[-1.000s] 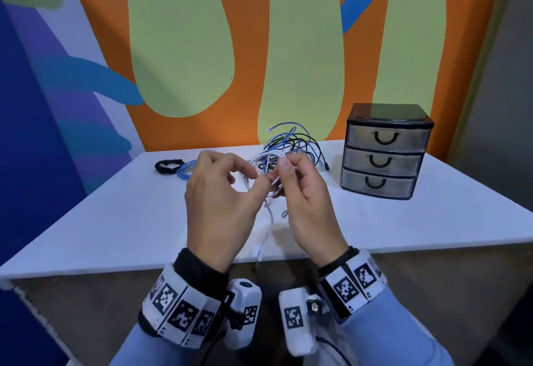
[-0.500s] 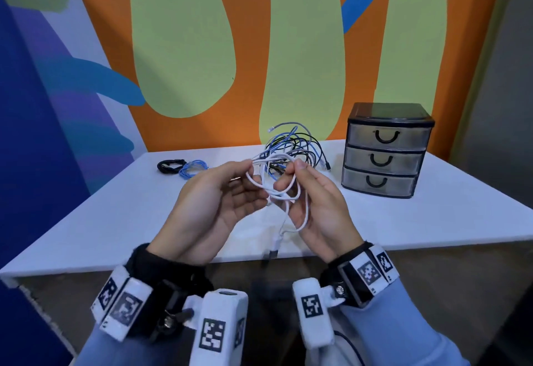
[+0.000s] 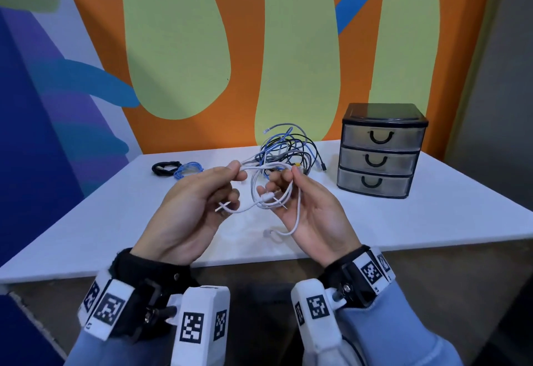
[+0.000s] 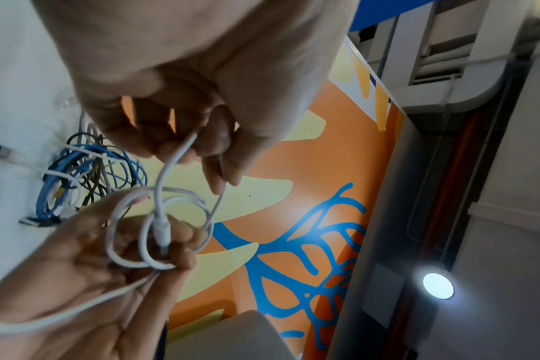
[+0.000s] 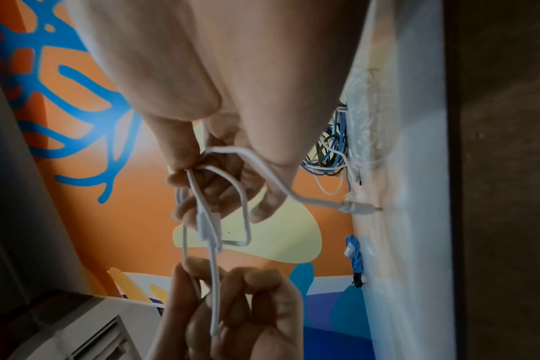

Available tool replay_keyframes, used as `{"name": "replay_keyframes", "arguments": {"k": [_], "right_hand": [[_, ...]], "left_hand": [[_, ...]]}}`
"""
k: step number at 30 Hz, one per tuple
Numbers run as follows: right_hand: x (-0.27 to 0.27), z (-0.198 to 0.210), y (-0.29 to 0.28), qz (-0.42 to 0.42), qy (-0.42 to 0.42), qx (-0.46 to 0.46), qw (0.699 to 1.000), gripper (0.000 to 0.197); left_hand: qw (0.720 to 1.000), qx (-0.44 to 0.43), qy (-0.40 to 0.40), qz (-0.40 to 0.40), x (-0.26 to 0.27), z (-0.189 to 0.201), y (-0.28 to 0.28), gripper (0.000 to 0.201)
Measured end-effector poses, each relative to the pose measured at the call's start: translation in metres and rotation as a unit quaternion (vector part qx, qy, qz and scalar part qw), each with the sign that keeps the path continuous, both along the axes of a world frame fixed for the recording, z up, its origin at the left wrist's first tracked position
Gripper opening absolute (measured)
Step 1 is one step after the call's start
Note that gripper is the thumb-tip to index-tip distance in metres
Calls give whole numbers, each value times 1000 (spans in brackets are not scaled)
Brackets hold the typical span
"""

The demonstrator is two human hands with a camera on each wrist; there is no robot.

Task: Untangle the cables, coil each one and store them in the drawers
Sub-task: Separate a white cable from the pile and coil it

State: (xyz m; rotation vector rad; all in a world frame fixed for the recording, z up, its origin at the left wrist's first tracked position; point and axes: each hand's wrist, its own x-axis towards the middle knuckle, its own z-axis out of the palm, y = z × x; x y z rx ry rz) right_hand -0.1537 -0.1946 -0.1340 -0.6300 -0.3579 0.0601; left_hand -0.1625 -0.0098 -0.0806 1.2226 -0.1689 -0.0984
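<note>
A thin white cable (image 3: pixel 261 205) hangs in loose loops between both hands, above the table's front edge. My left hand (image 3: pixel 235 178) pinches one strand between thumb and forefinger; the left wrist view shows the same pinch on the white cable (image 4: pixel 170 168). My right hand (image 3: pixel 284 185) grips the bundled loops, palm up, with a plug lying across its fingers. One plug end (image 5: pixel 356 207) sticks out toward the table. A tangle of blue, black and grey cables (image 3: pixel 288 149) lies behind the hands. The three-drawer unit (image 3: pixel 380 155) stands at right, all drawers closed.
A coiled black cable (image 3: pixel 163 168) and a coiled blue cable (image 3: pixel 188 169) lie on the white table (image 3: pixel 432 215) at back left. A painted wall stands close behind the table. The tangle lies a short way left of the drawer unit.
Both hands have turned palms up and drawn slightly apart. The white cable's hanging end has come up from below the table edge, and loops are gathered in the right hand.
</note>
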Motion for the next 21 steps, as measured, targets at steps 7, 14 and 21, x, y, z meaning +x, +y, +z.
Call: {"name": "replay_keyframes", "arguments": {"k": [7,14,21], "right_hand": [[2,3,2,-16,31,-19,999,21],[0,19,11,-17,19,-24,999,22],[-5,25,23,-18,1,-4,1000,21]], "left_hand": [[955,203,-180,115,-2,-2,5,24],[909,277,-277,143,3,-13,19,19],[841,379,-324,210,7,-30,5,18]]}}
